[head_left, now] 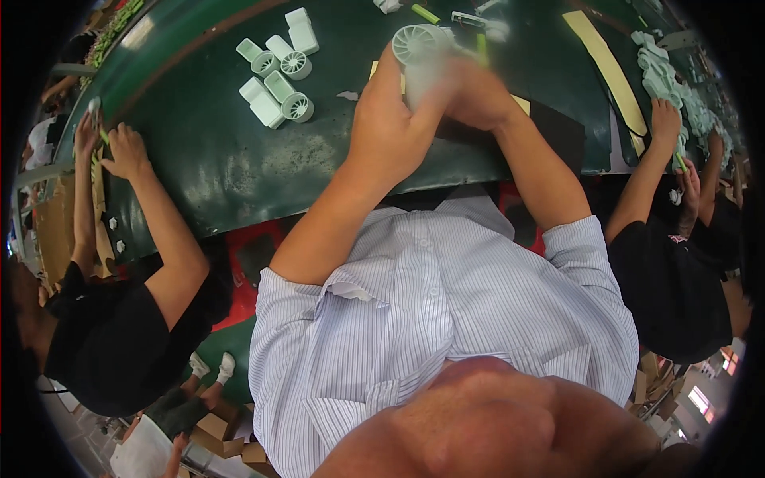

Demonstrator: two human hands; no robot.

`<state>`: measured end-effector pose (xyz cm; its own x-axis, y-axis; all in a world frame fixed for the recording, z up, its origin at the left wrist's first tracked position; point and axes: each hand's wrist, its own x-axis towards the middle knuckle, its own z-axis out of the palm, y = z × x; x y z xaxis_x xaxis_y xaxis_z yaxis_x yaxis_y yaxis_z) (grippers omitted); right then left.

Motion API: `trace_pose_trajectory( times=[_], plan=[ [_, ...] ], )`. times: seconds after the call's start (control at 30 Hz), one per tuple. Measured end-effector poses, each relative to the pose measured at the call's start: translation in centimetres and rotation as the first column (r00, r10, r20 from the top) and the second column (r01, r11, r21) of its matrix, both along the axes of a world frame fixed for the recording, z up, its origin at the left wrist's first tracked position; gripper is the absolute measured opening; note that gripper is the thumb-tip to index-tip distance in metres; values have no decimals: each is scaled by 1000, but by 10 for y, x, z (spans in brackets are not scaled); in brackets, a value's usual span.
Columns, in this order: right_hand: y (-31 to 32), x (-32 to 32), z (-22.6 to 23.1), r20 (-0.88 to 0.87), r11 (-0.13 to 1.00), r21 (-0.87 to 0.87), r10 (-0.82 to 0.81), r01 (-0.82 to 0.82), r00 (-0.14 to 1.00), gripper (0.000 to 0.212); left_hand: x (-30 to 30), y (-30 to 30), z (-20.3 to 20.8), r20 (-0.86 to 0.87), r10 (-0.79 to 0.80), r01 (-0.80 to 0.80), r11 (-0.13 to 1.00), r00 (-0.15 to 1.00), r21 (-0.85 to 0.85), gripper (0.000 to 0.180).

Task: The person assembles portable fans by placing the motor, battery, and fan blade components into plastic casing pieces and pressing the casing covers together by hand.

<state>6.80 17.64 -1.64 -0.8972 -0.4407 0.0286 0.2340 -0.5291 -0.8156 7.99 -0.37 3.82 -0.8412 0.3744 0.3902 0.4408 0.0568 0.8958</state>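
A pale mint-green plastic fan casing (416,44), with a round slotted grille, is up in front of me over the green table. My left hand (382,119) is closed around its left side. My right hand (476,93) is curled in against its lower right side. A pale smear of motion blur lies between the hands, so what the right fingers pinch cannot be made out. To the left lie several loose mint-green casing parts, among them a round-grilled one (296,107) and a plain half shell (261,102).
A yellow strip (606,68) lies to the right, and a black sheet (558,139) is under my right forearm. Mint-green parts are heaped (661,72) at the far right. Co-workers' arms reach the table on both sides. Small electrical pieces (476,22) lie beyond my hands.
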Motion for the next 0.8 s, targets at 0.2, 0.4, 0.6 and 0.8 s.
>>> trace_pose_trajectory(
  times=[0.2, 0.4, 0.6, 0.8],
  plan=[
    [-7, -3, -9, 59, 999, -4, 36, -36, 998, 29, 3, -7, -1, -108, 101, -112, 989, 989, -101, 37],
    [-13, 0, -2, 60, 1000, 0, -12, 12, 998, 30, 0, -9, -9, -97, 71, -76, 996, 993, -47, 36],
    [-17, 9, 37, -12, 966, 236, -107, 107, 994, 31, -16, -24, -23, 316, -280, 174, 930, 906, 324, 40],
    [-18, 13, 38, -681, 338, 703, 64, 626, 729, 34, -29, -32, -36, 356, -188, 60, 937, 915, 343, 64]
  ],
)
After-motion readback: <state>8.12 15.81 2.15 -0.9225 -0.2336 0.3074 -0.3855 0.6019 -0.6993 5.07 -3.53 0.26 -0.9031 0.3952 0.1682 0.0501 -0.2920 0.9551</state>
